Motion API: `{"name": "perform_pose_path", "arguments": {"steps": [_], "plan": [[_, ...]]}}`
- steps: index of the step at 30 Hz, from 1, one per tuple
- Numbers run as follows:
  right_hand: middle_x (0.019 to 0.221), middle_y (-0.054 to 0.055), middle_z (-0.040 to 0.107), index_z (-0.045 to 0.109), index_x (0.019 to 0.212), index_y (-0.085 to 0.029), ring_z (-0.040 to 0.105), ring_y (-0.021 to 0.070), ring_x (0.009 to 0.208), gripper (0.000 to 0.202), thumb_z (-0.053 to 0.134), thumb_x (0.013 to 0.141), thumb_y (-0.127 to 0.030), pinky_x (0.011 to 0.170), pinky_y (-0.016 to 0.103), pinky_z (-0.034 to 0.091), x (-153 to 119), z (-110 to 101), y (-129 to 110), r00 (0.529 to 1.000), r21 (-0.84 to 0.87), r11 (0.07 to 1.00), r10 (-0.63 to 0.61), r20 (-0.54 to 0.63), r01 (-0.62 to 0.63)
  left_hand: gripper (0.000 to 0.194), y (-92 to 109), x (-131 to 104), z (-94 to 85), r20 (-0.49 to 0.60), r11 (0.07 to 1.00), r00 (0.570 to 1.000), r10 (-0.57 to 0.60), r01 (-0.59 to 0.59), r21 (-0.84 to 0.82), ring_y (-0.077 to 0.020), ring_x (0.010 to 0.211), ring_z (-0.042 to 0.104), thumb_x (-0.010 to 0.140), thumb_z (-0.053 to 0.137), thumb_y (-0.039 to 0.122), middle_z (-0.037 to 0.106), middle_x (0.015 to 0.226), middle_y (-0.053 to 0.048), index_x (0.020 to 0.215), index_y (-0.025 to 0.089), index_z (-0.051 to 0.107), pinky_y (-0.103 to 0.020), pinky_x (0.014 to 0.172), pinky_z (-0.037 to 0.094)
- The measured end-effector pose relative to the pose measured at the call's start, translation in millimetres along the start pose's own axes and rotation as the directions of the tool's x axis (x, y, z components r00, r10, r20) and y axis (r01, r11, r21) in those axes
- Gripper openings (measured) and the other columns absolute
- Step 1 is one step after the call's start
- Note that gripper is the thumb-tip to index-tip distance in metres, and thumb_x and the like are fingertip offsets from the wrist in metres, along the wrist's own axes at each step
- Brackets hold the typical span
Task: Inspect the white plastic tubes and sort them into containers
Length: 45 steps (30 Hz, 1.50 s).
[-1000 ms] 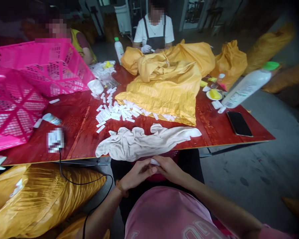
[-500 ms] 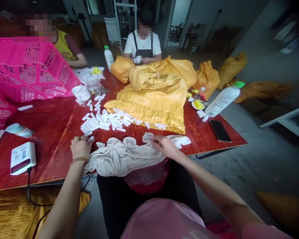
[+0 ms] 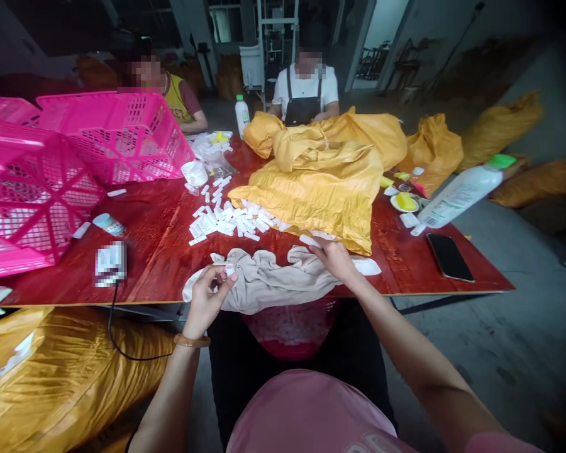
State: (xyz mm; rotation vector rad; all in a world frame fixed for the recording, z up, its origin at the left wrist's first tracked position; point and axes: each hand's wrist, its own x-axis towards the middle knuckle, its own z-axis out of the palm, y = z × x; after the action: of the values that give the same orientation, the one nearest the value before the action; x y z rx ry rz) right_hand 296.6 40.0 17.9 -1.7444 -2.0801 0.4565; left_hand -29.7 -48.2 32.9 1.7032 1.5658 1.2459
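Pinched in the fingertips of my left hand [image 3: 210, 290] is a small white piece [image 3: 229, 269], above the left part of a crumpled beige cloth [image 3: 268, 283]. Its kind is too small to tell. My right hand [image 3: 332, 257] reaches over the cloth to the sack's open edge, its fingers closed on a flat white plastic piece [image 3: 309, 241]. Many similar white pieces [image 3: 233, 220] lie heaped on the red table [image 3: 155, 220], spilling from the mouth of a yellow woven sack [image 3: 321, 195].
Pink baskets [image 3: 117, 135] stand on the left, near a white device [image 3: 110, 263] with a cable. To the right are a tilted white bottle [image 3: 462, 192], a phone [image 3: 449, 257] and a small dish [image 3: 404, 202] with a yellow sponge. Two people sit across the table.
The view has swung left. My left hand has come off the table to the cloth with a white piece, and my right hand has moved forward from the cloth to the sack's edge.
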Motion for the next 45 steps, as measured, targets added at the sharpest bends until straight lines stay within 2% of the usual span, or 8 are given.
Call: {"name": "perform_pose_path", "arguments": {"steps": [2, 6, 10, 14, 18, 29, 41, 45], "plan": [[0.08, 0.004, 0.069, 0.067, 0.118, -0.017, 0.06, 0.0177, 0.068, 0.038, 0.061, 0.091, -0.041, 0.066, 0.029, 0.046, -16.4, -7.1, 3.1, 0.999, 0.393, 0.919, 0.011, -0.051, 0.01, 0.024, 10.3, -7.7, 15.9, 0.061, 0.969, 0.993, -0.099, 0.111, -0.222, -0.0115, 0.065, 0.049, 0.083, 0.069, 0.04, 0.052, 0.073, 0.002, 0.081, 0.018, 0.06, -0.023, 0.06, 0.04], [0.06, -0.005, 0.049, 0.069, 0.091, -0.017, 0.036, 0.0081, 0.049, 0.034, 0.078, 0.074, -0.045, 0.049, 0.023, 0.031, -39.5, -6.0, -4.7, 0.989, 0.904, 0.423, 0.146, -0.004, -0.059, 0.026, 30.6, -21.4, 41.3, 0.25, 0.84, 0.946, -0.208, 0.304, -0.449, -0.0075, 0.051, 0.04, 0.082, 0.072, 0.04, 0.049, 0.065, 0.005, 0.091, 0.019, 0.059, -0.021, 0.05, 0.031], [0.071, -0.002, 0.055, 0.06, 0.081, -0.019, 0.047, 0.0097, 0.061, 0.033, 0.081, 0.07, -0.042, 0.058, 0.022, 0.04, -53.4, -0.6, -19.3, 0.982, 0.99, 0.057, 0.15, 0.116, -0.125, 0.026, 49.8, -30.1, 49.5, 0.285, 0.807, 0.936, -0.208, 0.329, -0.491, -0.0085, 0.054, 0.044, 0.086, 0.068, 0.039, 0.056, 0.066, 0.003, 0.102, 0.02, 0.061, -0.021, 0.052, 0.034], [0.095, 0.006, 0.062, 0.058, 0.103, -0.019, 0.059, 0.0162, 0.08, 0.037, 0.062, 0.085, -0.051, 0.071, 0.028, 0.05, -66.5, 3.5, -35.5, 0.965, 0.964, -0.067, 0.039, 0.261, -0.258, 0.029, 63.9, -35.0, 50.2, 0.216, 0.819, 0.959, -0.182, 0.27, -0.506, -0.0095, 0.06, 0.047, 0.094, 0.058, 0.042, 0.053, 0.07, 0.002, 0.109, 0.018, 0.066, -0.022, 0.057, 0.04], [0.078, -0.001, 0.057, 0.057, 0.106, -0.021, 0.049, 0.0114, 0.06, 0.032, 0.057, 0.091, -0.049, 0.059, 0.024, 0.044, -86.7, 7.9, -52.7, 0.936, 0.946, 0.108, -0.146, 0.319, -0.306, 0.028, 70.4, -39.9, 50.6, 0.123, 0.895, 0.987, -0.106, 0.149, -0.421, -0.0103, 0.062, 0.05, 0.094, 0.059, 0.039, 0.057, 0.073, 0.001, 0.113, 0.02, 0.066, -0.022, 0.061, 0.044], [0.098, 0.007, 0.06, 0.061, 0.106, -0.017, 0.056, 0.0193, 0.092, 0.018, 0.049, 0.099, -0.029, 0.086, 0.032, 0.046, -115.0, 15.4, -60.1, 0.938, 0.596, 0.749, -0.346, -0.02, 0.289, 0.023, 79.3, -48.4, 47.9, 0.251, 0.998, 0.966, 0.055, -0.064, 0.027, -0.0145, 0.072, 0.065, 0.093, 0.061, 0.035, 0.074, 0.093, -0.003, 0.109, 0.021, 0.072, -0.024, 0.071, 0.052], [0.073, -0.003, 0.051, 0.057, 0.108, -0.016, 0.047, 0.0096, 0.061, 0.031, 0.048, 0.101, -0.044, 0.058, 0.021, 0.04, -114.6, 15.5, -59.1, 0.818, 0.847, 0.532, -0.485, 0.309, -0.004, 0.015, 53.6, -46.3, 51.4, 0.226, 0.991, 0.967, 0.122, -0.106, -0.081, -0.0129, 0.076, 0.061, 0.091, 0.064, 0.032, 0.067, 0.084, -0.001, 0.097, 0.019, 0.069, -0.023, 0.071, 0.047], [0.092, 0.004, 0.063, 0.057, 0.11, -0.017, 0.058, 0.014, 0.077, 0.021, 0.044, 0.102, -0.031, 0.069, 0.024, 0.045, -115.5, 24.1, -62.6, 0.907, 0.593, 0.757, -0.409, 0.104, 0.273, 0.033, 56.5, -44.0, 58.2, 0.361, 0.989, 0.932, 0.03, 0.024, -0.144, -0.0111, 0.064, 0.051, 0.099, 0.05, 0.034, 0.056, 0.067, 0.001, 0.072, 0.017, 0.059, -0.023, 0.064, 0.041]]}}
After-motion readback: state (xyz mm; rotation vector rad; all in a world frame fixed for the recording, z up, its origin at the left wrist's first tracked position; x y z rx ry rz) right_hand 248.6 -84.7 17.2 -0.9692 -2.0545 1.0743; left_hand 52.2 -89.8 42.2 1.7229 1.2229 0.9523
